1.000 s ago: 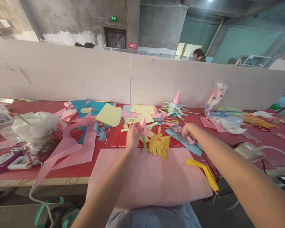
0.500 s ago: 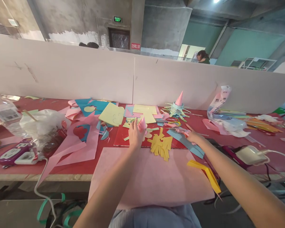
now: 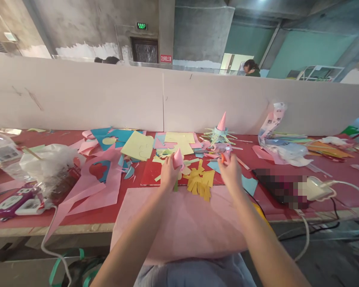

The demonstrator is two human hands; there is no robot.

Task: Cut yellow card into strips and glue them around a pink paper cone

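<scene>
My left hand (image 3: 169,172) is closed on a small pink paper cone (image 3: 177,158), its tip pointing up. Pale petal-like pieces and a green strip (image 3: 176,185) show just below the cone; whether they are joined to it I cannot tell. To the right, my right hand (image 3: 231,172) grips what looks like a small glue gun (image 3: 227,149), pale pinkish with an orange trigger, its front toward the left. Fringed yellow paper (image 3: 201,182) lies between my hands on a red board (image 3: 149,171). Behind my right hand stands a pink cone on a blue fringed base (image 3: 220,129).
Paper scraps (image 3: 137,145) crowd the back of the table. Plastic bags (image 3: 48,163) and a purple device (image 3: 13,203) lie left. A dark device (image 3: 272,185), white adapter (image 3: 315,187) and cables lie right. A pale partition (image 3: 107,95) stands behind.
My right hand has moved left and closer to the cone, lifting the glue gun off the blue paper strip. My left hand still holds the cone; the view has shifted slightly.
</scene>
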